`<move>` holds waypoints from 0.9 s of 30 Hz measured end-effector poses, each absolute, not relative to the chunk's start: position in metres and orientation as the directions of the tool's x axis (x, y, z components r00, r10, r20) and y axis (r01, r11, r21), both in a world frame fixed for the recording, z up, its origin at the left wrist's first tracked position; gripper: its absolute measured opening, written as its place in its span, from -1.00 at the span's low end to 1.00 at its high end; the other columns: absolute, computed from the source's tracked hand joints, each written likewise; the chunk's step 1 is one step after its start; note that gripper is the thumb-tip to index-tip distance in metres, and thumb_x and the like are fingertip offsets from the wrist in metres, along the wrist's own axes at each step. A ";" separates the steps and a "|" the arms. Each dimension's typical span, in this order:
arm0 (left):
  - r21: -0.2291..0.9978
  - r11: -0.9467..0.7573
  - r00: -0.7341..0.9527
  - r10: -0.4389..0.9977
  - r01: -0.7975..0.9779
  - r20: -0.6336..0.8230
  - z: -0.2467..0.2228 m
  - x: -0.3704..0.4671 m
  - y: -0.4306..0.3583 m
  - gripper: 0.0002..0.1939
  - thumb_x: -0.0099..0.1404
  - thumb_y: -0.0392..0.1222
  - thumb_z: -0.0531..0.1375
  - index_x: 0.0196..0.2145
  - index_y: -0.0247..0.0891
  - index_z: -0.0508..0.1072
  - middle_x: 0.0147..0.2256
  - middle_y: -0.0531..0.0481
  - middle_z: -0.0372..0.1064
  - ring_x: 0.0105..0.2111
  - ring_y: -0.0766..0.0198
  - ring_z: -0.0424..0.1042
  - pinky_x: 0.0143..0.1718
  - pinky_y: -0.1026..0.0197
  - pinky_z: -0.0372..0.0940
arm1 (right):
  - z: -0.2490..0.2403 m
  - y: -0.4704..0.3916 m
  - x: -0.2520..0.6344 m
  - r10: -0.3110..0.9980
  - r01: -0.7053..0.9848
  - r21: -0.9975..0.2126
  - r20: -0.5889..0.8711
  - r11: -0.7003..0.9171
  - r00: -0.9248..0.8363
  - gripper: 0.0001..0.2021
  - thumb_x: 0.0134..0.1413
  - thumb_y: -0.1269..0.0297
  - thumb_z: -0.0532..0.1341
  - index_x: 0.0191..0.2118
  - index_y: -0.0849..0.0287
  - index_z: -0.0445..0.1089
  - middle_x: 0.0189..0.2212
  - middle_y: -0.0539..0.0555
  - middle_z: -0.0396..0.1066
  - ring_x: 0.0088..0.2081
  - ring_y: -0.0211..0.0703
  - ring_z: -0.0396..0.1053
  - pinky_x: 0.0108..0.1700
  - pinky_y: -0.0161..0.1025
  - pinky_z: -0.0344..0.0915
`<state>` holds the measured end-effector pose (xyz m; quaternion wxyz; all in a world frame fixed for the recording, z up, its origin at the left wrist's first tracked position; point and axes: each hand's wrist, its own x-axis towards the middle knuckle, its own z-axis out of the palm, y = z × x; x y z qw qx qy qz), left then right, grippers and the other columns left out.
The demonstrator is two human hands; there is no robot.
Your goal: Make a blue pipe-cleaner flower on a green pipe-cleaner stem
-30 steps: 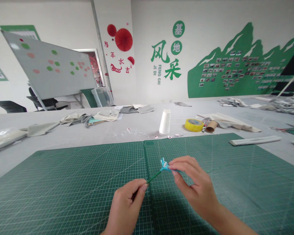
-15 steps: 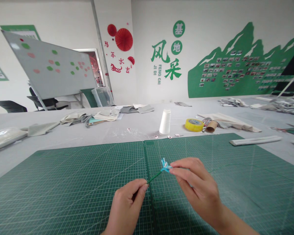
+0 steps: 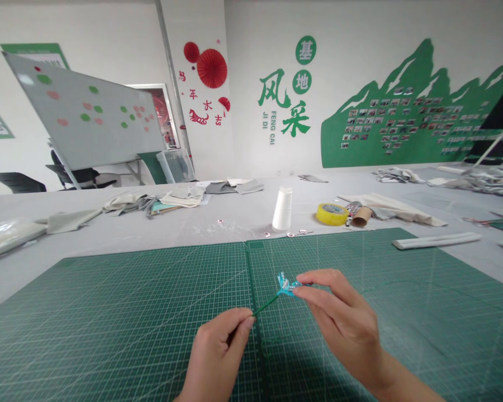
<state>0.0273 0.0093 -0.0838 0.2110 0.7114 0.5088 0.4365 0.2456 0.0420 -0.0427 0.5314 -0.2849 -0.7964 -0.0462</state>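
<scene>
The left hand (image 3: pixel 221 347), thumb to forefinger, pinches a thin green stem (image 3: pixel 266 305); the right hand (image 3: pixel 346 321), fingertips together, nips an edge of the light-blue, beaded, flower-like piece (image 3: pixel 284 285) topping it, above green gridded cutting mats (image 3: pixel 151 312). Light pressure against a steadied stem should suit best. Beyond stands a white thread cone (image 3: pixel 282 210).

The blue flower (image 3: pixel 283 284) sits slightly farther right than before, 1 petal (image 3: pixel 292 285) stretching wider toward the right hand (image 3: pixel 347 315), also shifted right.
</scene>
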 end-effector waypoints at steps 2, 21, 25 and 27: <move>0.753 -0.387 0.086 0.909 0.533 0.407 -0.084 0.027 0.009 -0.83 0.37 -0.20 0.12 -0.30 -0.16 0.53 -0.42 0.10 0.52 -0.43 0.27 0.50 -0.40 0.32 0.35 | -0.046 0.045 0.247 0.418 0.498 -0.248 0.870 0.831 -0.263 -0.69 0.13 0.68 0.11 -0.18 0.13 0.43 -0.21 0.10 0.39 -0.19 -0.15 0.38 -0.20 -0.18 0.37; 0.771 -0.357 0.109 0.928 0.527 0.355 -0.086 0.027 0.009 -0.82 0.37 -0.18 0.12 -0.30 -0.16 0.52 -0.41 0.10 0.51 -0.40 0.26 0.49 -0.35 0.30 0.34 | -0.044 0.050 0.247 0.520 0.514 -0.314 0.789 0.798 -0.326 -0.81 0.11 0.54 0.17 -0.20 0.12 0.35 -0.16 0.11 0.38 -0.12 -0.02 0.31 -0.09 0.01 0.25; 0.762 -0.364 0.120 0.926 0.537 0.357 -0.086 0.027 0.008 -0.82 0.37 -0.19 0.11 -0.31 -0.16 0.52 -0.40 0.09 0.52 -0.40 0.25 0.50 -0.35 0.29 0.35 | -0.044 0.051 0.247 0.525 0.507 -0.316 0.779 0.802 -0.344 -0.82 0.12 0.54 0.16 -0.22 0.11 0.36 -0.16 0.10 0.39 -0.12 -0.03 0.31 -0.10 -0.01 0.24; 0.757 -0.368 0.121 0.924 0.540 0.363 -0.086 0.026 0.008 -0.82 0.37 -0.19 0.12 -0.30 -0.15 0.53 -0.39 0.09 0.52 -0.39 0.25 0.51 -0.34 0.28 0.36 | -0.043 0.051 0.246 0.520 0.498 -0.314 0.778 0.808 -0.352 -0.81 0.12 0.55 0.16 -0.21 0.11 0.37 -0.19 0.09 0.40 -0.14 -0.04 0.32 -0.11 -0.02 0.23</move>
